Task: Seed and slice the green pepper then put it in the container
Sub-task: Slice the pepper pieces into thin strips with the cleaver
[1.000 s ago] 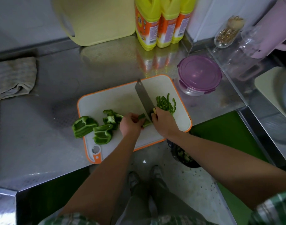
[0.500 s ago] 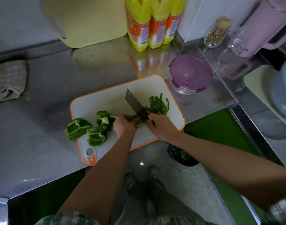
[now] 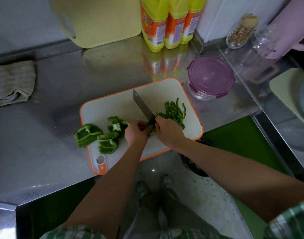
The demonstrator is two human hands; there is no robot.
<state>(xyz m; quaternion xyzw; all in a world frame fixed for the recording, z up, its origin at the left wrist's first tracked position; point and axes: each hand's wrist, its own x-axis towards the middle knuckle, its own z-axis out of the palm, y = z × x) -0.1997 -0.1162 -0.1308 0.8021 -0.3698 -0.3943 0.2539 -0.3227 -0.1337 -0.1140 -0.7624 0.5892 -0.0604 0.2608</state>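
Observation:
A white cutting board with an orange rim [image 3: 113,107] lies on the steel counter. My right hand [image 3: 166,131] grips the handle of a cleaver [image 3: 142,105], whose blade stands on a green pepper piece [image 3: 151,126]. My left hand [image 3: 136,133] holds that piece down with curled fingers, just left of the blade. A pile of thin pepper strips [image 3: 173,111] lies to the right of the blade. Larger pepper chunks [image 3: 106,142] sit at the board's left, one [image 3: 86,135] hanging over its edge. A round container with a purple lid [image 3: 209,76], closed, stands behind the board's right corner.
Three yellow bottles [image 3: 166,23] and a pale yellow board [image 3: 99,19] stand against the back wall. A folded cloth [image 3: 11,83] lies at far left. A glass [image 3: 241,33] and a pink jug [image 3: 292,31] stand at the right. A dark bowl [image 3: 194,164] shows below the counter edge.
The cleaver's blade has shifted slightly over the pepper piece between cuts, and both hands stay together on the board. The camera view has swung a little.

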